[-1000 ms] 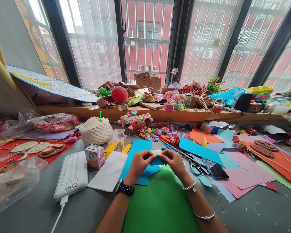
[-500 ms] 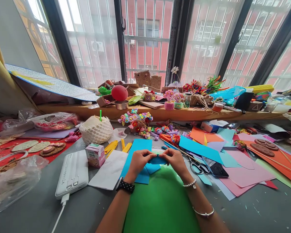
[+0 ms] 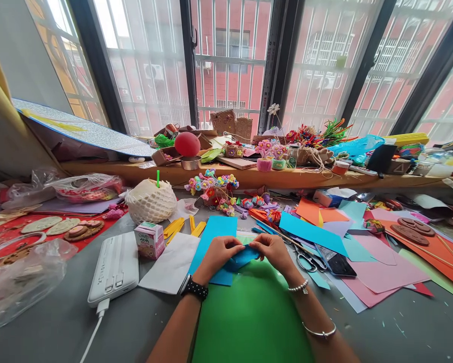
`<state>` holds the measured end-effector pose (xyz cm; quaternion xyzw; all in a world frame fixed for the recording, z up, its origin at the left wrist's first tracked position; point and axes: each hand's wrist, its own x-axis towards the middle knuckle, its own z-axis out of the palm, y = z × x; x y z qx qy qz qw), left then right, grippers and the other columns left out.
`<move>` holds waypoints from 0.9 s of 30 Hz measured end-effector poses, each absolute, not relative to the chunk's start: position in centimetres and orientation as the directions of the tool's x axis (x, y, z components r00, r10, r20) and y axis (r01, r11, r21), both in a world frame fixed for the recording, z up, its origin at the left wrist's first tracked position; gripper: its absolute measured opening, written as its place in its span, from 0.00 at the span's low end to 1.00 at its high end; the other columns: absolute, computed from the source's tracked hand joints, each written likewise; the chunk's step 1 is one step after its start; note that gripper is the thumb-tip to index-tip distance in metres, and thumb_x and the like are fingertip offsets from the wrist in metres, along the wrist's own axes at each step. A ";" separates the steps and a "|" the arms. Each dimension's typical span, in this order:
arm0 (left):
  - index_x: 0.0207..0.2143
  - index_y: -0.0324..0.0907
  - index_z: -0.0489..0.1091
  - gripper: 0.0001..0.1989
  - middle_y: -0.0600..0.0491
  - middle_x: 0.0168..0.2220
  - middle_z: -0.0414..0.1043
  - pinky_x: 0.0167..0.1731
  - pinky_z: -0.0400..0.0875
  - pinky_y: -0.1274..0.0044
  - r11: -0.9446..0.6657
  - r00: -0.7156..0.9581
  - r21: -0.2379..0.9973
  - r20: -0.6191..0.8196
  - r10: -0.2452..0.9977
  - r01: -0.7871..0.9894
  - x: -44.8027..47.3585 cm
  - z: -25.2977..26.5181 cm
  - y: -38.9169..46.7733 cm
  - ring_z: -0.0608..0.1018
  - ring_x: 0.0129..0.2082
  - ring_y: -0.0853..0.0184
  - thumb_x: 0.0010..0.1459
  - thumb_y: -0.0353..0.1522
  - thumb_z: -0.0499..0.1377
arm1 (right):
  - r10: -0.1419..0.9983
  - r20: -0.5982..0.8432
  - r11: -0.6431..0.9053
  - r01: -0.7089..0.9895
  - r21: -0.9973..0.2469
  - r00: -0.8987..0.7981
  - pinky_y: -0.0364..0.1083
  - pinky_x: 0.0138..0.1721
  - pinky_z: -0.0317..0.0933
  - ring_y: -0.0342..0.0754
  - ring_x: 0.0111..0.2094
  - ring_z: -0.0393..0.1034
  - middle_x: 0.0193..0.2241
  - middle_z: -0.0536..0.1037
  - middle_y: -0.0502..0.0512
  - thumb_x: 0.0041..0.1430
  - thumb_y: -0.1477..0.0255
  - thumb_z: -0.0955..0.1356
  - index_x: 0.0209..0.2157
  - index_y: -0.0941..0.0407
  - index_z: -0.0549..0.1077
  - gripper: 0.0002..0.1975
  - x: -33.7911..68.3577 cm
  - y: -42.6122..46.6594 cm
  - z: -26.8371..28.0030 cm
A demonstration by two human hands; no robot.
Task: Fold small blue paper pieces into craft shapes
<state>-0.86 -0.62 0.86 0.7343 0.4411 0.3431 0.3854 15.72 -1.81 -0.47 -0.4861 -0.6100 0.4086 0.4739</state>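
My left hand (image 3: 220,254) and my right hand (image 3: 273,252) come together over the far end of a green balloon-like sheet or board (image 3: 252,312), whose kind I cannot make out. Between thumbs and fingers both pinch a small piece of blue paper (image 3: 245,258), partly covered by the fingertips. Beneath and left of my left hand lies a larger blue paper strip (image 3: 216,229). Scissors (image 3: 306,259) rest to the right of my right hand, beside a dark phone (image 3: 337,262).
A white power bank (image 3: 115,272) with a cable, a small drink carton (image 3: 149,241), white paper (image 3: 169,264) and a netted coconut (image 3: 150,201) stand or lie at left. Coloured paper sheets (image 3: 385,267) overlap at right. Crocheted flowers (image 3: 213,184) stand below the crowded windowsill (image 3: 226,174).
The blue paper piece has tilted, its right end now higher and more of its face showing. My hands have shifted slightly, both still pinching it.
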 end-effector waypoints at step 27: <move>0.22 0.38 0.70 0.12 0.53 0.22 0.69 0.24 0.62 0.81 -0.329 0.364 0.869 0.190 0.912 0.370 -1.1 1.2 -0.5 0.69 0.23 0.70 0.43 0.39 0.55 | 0.963 0.241 0.232 0.083 -0.969 0.117 0.39 0.16 0.48 0.38 0.14 0.54 0.11 0.61 0.44 0.38 0.60 0.69 0.16 0.58 0.63 0.17 15.6 -1.5 -0.8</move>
